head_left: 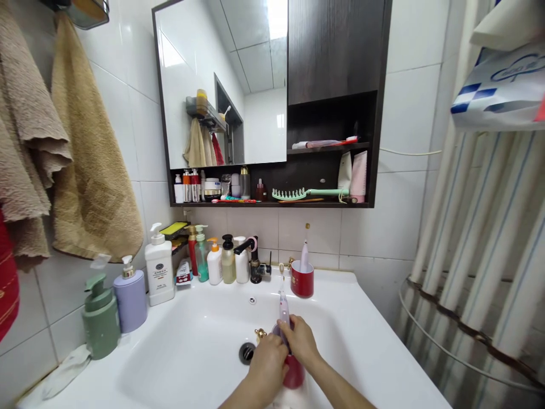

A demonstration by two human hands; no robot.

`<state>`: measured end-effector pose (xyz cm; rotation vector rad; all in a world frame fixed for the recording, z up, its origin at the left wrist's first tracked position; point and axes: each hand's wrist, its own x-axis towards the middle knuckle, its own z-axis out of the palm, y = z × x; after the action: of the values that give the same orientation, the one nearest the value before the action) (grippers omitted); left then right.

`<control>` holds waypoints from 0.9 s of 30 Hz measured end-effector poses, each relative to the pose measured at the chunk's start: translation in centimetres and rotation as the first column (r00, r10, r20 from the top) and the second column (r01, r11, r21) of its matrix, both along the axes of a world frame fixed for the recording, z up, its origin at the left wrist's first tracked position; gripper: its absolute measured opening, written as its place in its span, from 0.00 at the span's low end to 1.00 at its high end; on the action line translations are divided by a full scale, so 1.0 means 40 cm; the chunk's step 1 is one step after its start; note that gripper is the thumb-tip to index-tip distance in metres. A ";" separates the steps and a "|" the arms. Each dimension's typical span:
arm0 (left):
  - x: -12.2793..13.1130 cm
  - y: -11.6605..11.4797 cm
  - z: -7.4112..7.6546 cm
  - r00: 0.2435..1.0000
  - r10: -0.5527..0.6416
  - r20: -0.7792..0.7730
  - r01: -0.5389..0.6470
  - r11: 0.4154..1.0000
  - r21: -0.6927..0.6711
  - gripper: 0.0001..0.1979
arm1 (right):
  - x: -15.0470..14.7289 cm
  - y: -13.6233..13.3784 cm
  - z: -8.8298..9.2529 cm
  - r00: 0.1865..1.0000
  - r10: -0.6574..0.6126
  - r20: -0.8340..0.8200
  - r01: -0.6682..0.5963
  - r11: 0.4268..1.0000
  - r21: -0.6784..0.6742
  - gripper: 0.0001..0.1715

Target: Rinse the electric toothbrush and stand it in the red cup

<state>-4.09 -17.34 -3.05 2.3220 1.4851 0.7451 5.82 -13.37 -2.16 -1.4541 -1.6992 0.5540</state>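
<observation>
Over the white sink (204, 341), my right hand (301, 341) is closed around the lower part of a pale pink electric toothbrush (284, 305), which stands upright with its head up. My left hand (268, 363) is closed on the side of a red cup (293, 373), just under the toothbrush. Whether the brush's base is inside that cup is hidden by my fingers. A second red cup (302, 282) stands on the sink's back ledge with another toothbrush (305, 258) in it. Near my left hand, a small gold-coloured item (260, 334) lies by the drain (247, 353).
A black faucet (254, 261) rises behind the basin. Pump bottles, including a white one (160, 270) and a green one (101, 321), line the back and left. Above hangs a mirror cabinet (332, 51); towels (93, 147) hang left, radiator pipes (481, 272) stand right.
</observation>
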 end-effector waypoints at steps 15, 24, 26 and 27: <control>0.202 0.095 0.150 0.978 -0.210 -0.011 0.209 0.962 0.176 0.08 | 0.229 0.066 0.141 0.980 -0.178 0.092 0.172 0.983 0.070 0.20; 0.333 0.264 0.172 0.953 -0.155 -0.261 0.207 0.960 0.188 0.10 | 0.345 0.240 0.168 0.938 -0.255 0.234 0.274 0.960 -0.051 0.14; 0.341 0.291 0.174 0.956 -0.105 -0.273 0.174 0.955 0.239 0.11 | 0.356 0.277 0.172 0.939 -0.239 0.247 0.265 0.961 -0.078 0.14; 0.339 0.302 0.176 0.960 -0.073 -0.269 0.151 0.948 0.281 0.12 | 0.361 0.292 0.174 0.941 -0.226 0.250 0.256 0.963 -0.090 0.14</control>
<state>9.47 -5.24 3.98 2.7985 1.4023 0.7025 20.25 -1.68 4.82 -1.8491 -1.6556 0.3648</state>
